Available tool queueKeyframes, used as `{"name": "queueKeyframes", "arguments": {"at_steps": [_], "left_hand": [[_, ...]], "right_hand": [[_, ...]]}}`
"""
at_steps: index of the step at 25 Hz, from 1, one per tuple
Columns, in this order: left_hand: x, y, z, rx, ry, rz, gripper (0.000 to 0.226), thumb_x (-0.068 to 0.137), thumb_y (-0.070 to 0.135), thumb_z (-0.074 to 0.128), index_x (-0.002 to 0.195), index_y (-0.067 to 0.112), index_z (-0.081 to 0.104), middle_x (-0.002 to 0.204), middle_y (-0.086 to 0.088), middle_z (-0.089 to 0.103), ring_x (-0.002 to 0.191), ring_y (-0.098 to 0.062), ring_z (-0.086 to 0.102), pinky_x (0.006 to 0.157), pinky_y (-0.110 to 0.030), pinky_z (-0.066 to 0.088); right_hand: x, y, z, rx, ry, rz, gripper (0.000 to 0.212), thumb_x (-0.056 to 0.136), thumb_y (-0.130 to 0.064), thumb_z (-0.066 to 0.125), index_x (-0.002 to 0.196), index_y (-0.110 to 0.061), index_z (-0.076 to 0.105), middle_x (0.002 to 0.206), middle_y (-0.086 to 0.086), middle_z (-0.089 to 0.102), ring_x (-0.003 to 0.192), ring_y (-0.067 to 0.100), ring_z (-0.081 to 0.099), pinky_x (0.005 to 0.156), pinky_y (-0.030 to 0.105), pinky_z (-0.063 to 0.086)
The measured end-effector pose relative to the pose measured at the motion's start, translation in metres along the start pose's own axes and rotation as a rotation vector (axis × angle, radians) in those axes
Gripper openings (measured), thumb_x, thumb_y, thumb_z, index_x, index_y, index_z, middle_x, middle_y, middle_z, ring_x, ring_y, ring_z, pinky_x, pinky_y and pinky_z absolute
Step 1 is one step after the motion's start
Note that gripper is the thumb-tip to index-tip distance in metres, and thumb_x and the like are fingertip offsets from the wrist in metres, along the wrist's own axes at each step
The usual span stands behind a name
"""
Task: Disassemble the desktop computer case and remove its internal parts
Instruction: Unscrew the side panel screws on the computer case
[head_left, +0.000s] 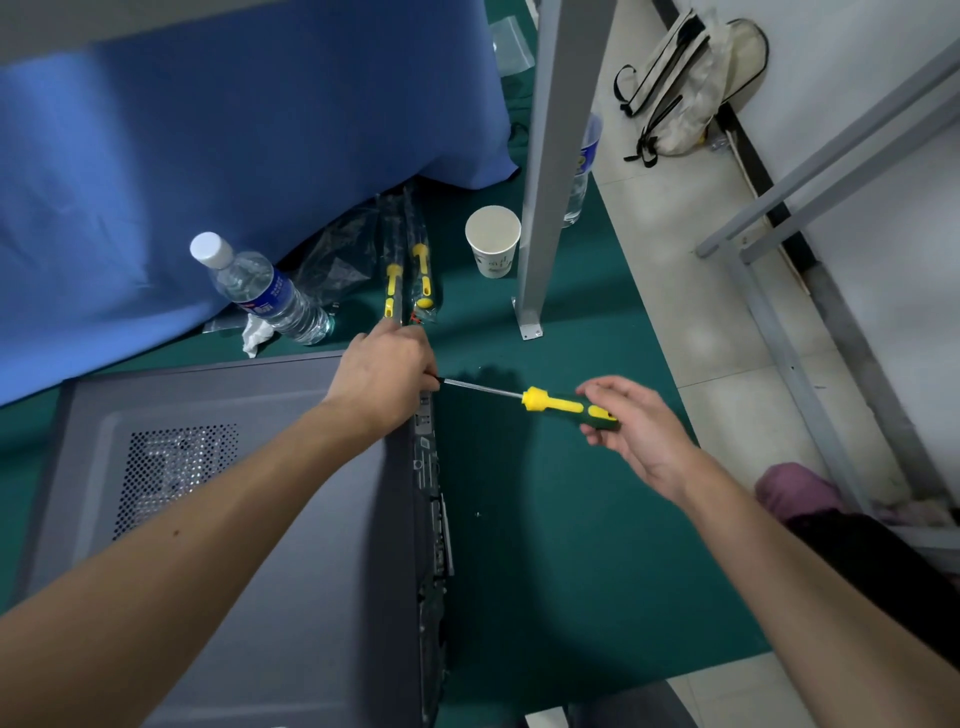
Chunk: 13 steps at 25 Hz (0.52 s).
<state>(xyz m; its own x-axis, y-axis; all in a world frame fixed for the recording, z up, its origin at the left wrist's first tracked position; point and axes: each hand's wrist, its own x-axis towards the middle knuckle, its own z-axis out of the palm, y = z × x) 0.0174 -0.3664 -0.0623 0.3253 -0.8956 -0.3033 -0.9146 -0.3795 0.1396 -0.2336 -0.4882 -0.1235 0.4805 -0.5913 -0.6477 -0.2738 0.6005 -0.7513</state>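
Left hand (382, 371) rests curled on far right corner of grey computer case (249, 519), fingertips at the screwdriver tip. Right hand (631, 423) pinches green-and-yellow screwdriver (545, 402) by the handle, shaft level, pointing at case's rear edge. Case lies flat on green table (545, 545), vented panel up. Water bottle (265, 291), paper cup (492, 240) beyond.

Cup (492, 240) – post (545, 171) – crowd ahead.
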Motion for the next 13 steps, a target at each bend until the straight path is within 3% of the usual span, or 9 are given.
{"name": "queueKeyframes", "arguments": {"at_steps": [4,7,9,13], "left_hand": [[0.001,-0.012,-0.008,0.058,0.012,0.060,0.017,0.096,0.015,0.058,0.100,0.022,0.073,0.111,0.005,0.062,0.105,-0.020,0.049,0.081,-0.032,0.042],[-0.010,-0.016,-0.009,-0.111,0.099,0.082,0.019,0.098,0.018,0.057,0.105,0.017,0.075,0.112,-0.001,0.060,0.103,-0.023,0.050,0.087,-0.038,0.044],[-0.025,-0.005,-0.004,-0.329,0.128,0.056,0.019,0.096,0.017,0.061,0.107,0.014,0.075,0.107,-0.006,0.061,0.100,-0.024,0.054,0.089,-0.035,0.044],[-0.055,0.023,0.012,-0.667,0.134,-0.019,0.020,0.092,0.010,0.065,0.108,0.016,0.074,0.097,0.001,0.066,0.082,-0.013,0.060,0.077,-0.010,0.042]], "right_hand": [[-0.012,0.020,-0.010,0.138,0.079,-0.035,0.011,0.093,-0.007,0.061,0.092,-0.010,0.072,0.098,0.008,0.063,0.083,0.020,0.061,0.073,0.030,0.055],[-0.026,0.029,-0.022,0.190,0.079,0.088,0.017,0.093,-0.010,0.061,0.106,-0.005,0.070,0.102,0.013,0.061,0.079,0.024,0.062,0.070,0.032,0.057],[-0.037,0.033,-0.018,0.281,-0.072,0.230,0.030,0.087,-0.011,0.066,0.116,-0.001,0.067,0.096,0.015,0.063,0.080,0.031,0.066,0.072,0.037,0.058],[-0.055,0.027,0.019,0.219,-0.406,0.325,0.038,0.077,-0.001,0.068,0.115,-0.004,0.066,0.084,0.011,0.062,0.087,0.034,0.065,0.083,0.043,0.056]]}}
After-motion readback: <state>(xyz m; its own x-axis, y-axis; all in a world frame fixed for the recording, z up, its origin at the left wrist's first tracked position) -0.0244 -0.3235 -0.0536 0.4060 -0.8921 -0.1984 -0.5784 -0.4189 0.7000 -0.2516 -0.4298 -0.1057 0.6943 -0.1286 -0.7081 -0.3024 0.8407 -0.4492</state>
